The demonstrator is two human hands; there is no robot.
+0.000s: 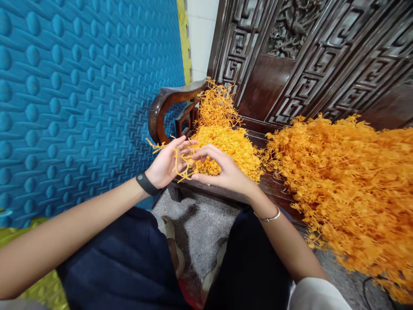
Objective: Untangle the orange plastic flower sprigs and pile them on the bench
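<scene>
In front of me my left hand (167, 162), with a dark band on its wrist, is turned palm inward. It holds a few thin orange branching strands (182, 165); some stick out past the thumb side and others hang across the palm. My right hand (224, 170) is curved beside it, thumb and fingers apart, the fingertips close to the strands. Whether they touch them I cannot tell. Just behind the hands a heap of yellow-orange branching pieces (234, 148) lies on the dark wooden bench (274, 189).
A tangled orange bunch (217, 105) lies by the bench's curved armrest (158, 110). A much larger orange pile (351, 185) covers the right side. Carved wooden backrest panels (264, 92) rise behind. Blue textured matting (80, 94) fills the left. Speckled floor (206, 228) shows between my legs.
</scene>
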